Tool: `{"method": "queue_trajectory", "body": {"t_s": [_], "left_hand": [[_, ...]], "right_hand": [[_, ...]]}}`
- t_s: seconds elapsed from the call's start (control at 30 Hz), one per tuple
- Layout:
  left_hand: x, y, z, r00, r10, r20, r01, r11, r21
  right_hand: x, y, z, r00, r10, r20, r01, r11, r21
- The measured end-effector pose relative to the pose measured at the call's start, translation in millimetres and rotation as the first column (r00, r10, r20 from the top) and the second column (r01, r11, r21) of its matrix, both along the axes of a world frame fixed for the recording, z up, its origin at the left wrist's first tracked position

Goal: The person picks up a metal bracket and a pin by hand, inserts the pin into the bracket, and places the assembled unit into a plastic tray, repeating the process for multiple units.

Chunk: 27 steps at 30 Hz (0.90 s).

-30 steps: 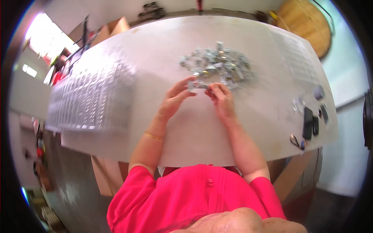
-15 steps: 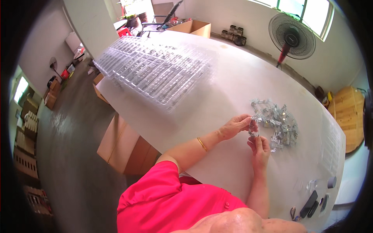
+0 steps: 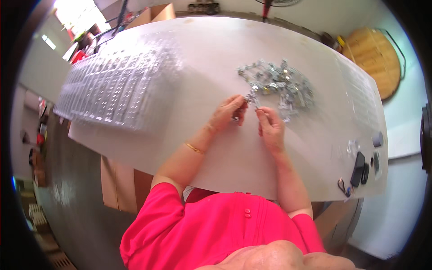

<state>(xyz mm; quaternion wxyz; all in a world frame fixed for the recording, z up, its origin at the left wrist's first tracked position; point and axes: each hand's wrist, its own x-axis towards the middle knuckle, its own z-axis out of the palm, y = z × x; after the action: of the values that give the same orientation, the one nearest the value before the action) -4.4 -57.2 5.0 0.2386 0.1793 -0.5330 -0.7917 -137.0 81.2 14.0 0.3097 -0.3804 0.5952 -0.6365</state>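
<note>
Over the middle of the white table point(image 3: 216, 157) my two hands are close together, just short of a pile of small silvery metal brackets point(image 3: 281, 83). My left hand point(image 3: 230, 113) is closed around small metal brackets, some showing beneath its fingers. Thumb and fingers of my right hand point(image 3: 271, 128) pinch the lower end of a small metal bracket point(image 3: 254, 100), whose upper part comes near the left fingertips. Motion blur hides the exact shape of the held pieces. A gold bracelet is on my left wrist.
At the left stands a stack of clear plastic trays point(image 3: 108, 92) with metal pieces in their compartments. A clear tray point(image 3: 360, 96) lies at the right. Nearer are a grey roll point(image 3: 377, 139), a black case point(image 3: 358, 169) and keys point(image 3: 344, 187). A cardboard box point(image 3: 118, 182) stands below the table's left edge.
The view has swung, so everything sits elsewhere in the picture. My hands, earlier touching the same piece, are now slightly apart. Metal brackets stay in both.
</note>
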Motion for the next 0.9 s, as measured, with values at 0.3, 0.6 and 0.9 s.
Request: {"method": "queue_trajectory", "body": {"t_s": [0.3,0.6,0.9], "left_hand": [[-6,15,-1,0.995,0.002,0.1,0.015,0.985,-0.17],[-5,24,11,0.975,0.138,0.172,-0.064,0.922,-0.381],[-8,23,-2,0.943,0.306,0.134,-0.062,0.556,-0.829]], "right_hand": [[5,15,5,0.997,-0.002,0.076,0.007,0.998,-0.06],[0,12,-1,0.991,-0.076,-0.112,0.069,0.995,-0.068],[2,7,-10,0.915,-0.215,-0.341,0.156,0.969,-0.191]]}}
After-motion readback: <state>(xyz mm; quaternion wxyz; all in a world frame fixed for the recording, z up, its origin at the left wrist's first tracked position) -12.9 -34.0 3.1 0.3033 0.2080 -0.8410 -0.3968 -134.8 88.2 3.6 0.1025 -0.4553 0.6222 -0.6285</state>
